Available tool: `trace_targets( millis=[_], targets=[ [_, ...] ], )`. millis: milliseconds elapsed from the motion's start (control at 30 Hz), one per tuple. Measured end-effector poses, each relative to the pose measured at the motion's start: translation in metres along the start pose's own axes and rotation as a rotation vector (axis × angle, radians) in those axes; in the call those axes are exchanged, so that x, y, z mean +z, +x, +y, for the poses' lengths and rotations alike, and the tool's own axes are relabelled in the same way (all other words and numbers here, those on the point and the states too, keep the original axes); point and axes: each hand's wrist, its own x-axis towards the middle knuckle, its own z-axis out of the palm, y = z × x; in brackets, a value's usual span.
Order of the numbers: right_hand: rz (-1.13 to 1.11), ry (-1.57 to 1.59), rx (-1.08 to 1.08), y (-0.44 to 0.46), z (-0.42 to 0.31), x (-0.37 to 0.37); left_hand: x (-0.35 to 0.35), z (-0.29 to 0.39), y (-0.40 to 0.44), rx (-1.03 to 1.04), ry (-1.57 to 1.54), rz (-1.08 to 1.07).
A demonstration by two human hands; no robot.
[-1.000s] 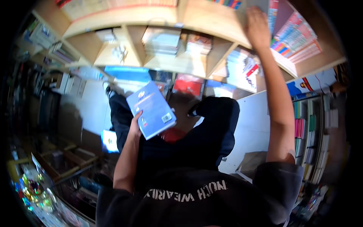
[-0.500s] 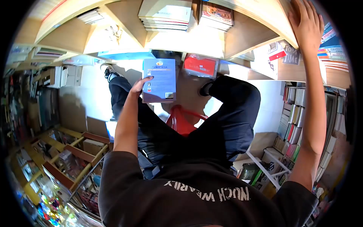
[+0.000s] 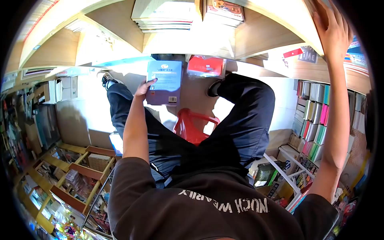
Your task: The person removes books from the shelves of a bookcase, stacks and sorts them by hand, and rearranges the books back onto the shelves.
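My left hand [image 3: 145,87] is closed on the left edge of a blue book [image 3: 166,83], its thumb lying on the printed cover. The book has a barcode near its lower right corner and is held upright above the floor, between my legs. At the upper right, my right hand [image 3: 335,34] rests against the wooden shelf panel [image 3: 308,30], fingers stretched out and thumb apart. The fingertips run close to the edge of the view. Just right of the blue book, a red plastic-wrapped package [image 3: 207,66] sits below the shelf.
Stacked books [image 3: 162,18] and a pile of picture books [image 3: 224,11] stand in the shelf compartments ahead. Between my legs is a red plastic stool [image 3: 192,126]. Book rows [image 3: 312,116] and a white metal frame [image 3: 284,176] are at right; wooden crates [image 3: 76,182] at left.
My view has shifted slightly, so the shelf and its stacks appear further left. My left hand still holds the blue book, and my right hand stays at the shelf panel.
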Motion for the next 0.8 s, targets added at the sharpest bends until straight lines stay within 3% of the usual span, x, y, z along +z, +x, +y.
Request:
trace_targets(
  millis=[67, 333, 400, 600, 667, 700, 800],
  targets=[
    [0.132, 0.273, -0.056, 0.002, -0.005, 0.003, 0.001, -0.002, -0.007, 0.028, -0.016, 0.014],
    [0.115, 0.315, -0.027, -0.006, -0.004, 0.003, -0.036, 0.016, -0.086, 0.006, -0.167, 0.052],
    [0.128, -0.002, -0.001, -0.004, -0.011, -0.009, -0.034, 0.025, -0.112, 0.056, -0.237, 0.087],
    [0.064, -0.038, -0.007, -0.006, 0.007, 0.005, 0.005, 0.027, -0.159, 0.369, -0.546, 0.120],
    [0.085, -0.094, -0.028, -0.006, 0.012, 0.009, 0.044, 0.042, -0.158, 0.209, -0.853, -0.505],
    [0.094, -0.106, -0.041, -0.005, 0.009, 0.008, 0.067, 0.048, -0.166, 0.139, -0.890, -0.686],
    [0.117, -0.077, -0.032, -0.002, 0.007, 0.010, 0.127, 0.047, -0.195, 0.070, -0.937, -0.742]
  ],
)
